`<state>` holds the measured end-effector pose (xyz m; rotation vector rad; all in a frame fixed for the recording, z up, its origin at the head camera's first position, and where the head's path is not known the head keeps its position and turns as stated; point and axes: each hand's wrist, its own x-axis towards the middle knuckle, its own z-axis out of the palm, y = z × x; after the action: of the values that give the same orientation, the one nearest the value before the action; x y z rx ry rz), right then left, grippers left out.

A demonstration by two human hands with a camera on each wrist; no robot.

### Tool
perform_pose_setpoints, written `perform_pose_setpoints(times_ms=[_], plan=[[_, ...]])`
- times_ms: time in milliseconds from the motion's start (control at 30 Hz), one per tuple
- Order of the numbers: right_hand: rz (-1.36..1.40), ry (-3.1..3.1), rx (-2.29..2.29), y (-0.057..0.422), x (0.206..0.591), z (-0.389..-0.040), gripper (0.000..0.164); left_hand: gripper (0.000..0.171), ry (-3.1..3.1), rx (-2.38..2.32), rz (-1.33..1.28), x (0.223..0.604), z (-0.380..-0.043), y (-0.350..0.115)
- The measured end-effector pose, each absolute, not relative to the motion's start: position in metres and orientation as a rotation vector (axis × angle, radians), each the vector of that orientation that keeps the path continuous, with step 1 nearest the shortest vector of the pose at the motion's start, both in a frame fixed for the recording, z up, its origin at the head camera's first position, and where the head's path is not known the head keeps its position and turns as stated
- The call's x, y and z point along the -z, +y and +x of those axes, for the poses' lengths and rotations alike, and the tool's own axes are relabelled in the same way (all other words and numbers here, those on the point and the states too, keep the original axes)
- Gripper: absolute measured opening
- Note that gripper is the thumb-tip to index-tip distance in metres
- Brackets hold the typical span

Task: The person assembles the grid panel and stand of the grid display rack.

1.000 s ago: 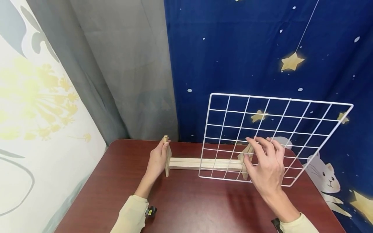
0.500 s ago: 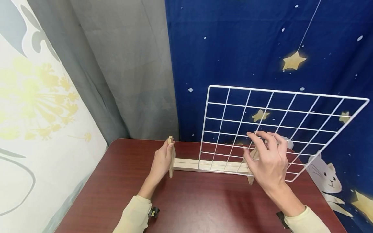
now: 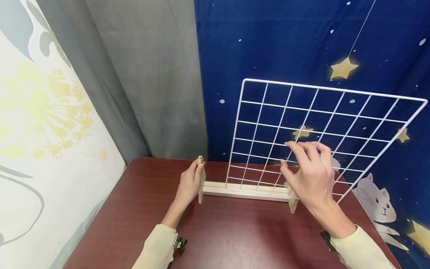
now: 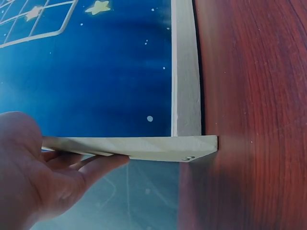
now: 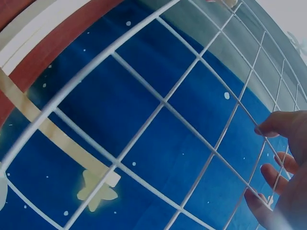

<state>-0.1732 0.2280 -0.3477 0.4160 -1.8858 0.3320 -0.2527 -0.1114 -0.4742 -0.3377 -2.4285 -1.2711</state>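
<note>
A pale wooden stand has a long crossbar (image 3: 248,191) between a left end piece (image 3: 201,191) and a right end piece (image 3: 293,204). My left hand (image 3: 189,183) grips the upper part of the left end piece, thumb on one side and fingers on the other, as the left wrist view shows. With fingertips and thumb, my right hand (image 3: 310,173) holds a white wire grid panel (image 3: 317,88) by its wires. The panel is tilted in front of the crossbar; whether its lower edge touches the wood I cannot tell. My right hand hides part of the right end piece.
The stand is on a dark red-brown table (image 3: 161,168). Behind the table hang a grey curtain (image 3: 158,93) and a blue curtain (image 3: 228,67) with stars and a cat. A white patterned surface (image 3: 50,186) is at the left.
The wire grid has risen in my right hand, its lower edge now over the crossbar. The stand and my left hand have shifted slightly right in the head view.
</note>
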Motion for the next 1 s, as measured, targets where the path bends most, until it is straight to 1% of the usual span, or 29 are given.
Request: perform_pose_setpoints(times_ms=[233, 467, 1000], plan=[[0.439, -1.914, -0.350, 0.223, 0.336, -0.180, 0.042, 0.039, -2.437, 1.314, -0.331, 0.476, -0.255, -0.114], [0.451, -1.910, -0.366, 0.212, 0.324, -0.187, 0.044, 0.037, -2.416, 1.282, -0.340, 0.476, -0.253, -0.114], [0.388, -1.876, -0.416, 0.188, 0.302, -0.191, 0.040, 0.041, -2.445, 1.354, -0.328, 0.473, -0.252, -0.112]])
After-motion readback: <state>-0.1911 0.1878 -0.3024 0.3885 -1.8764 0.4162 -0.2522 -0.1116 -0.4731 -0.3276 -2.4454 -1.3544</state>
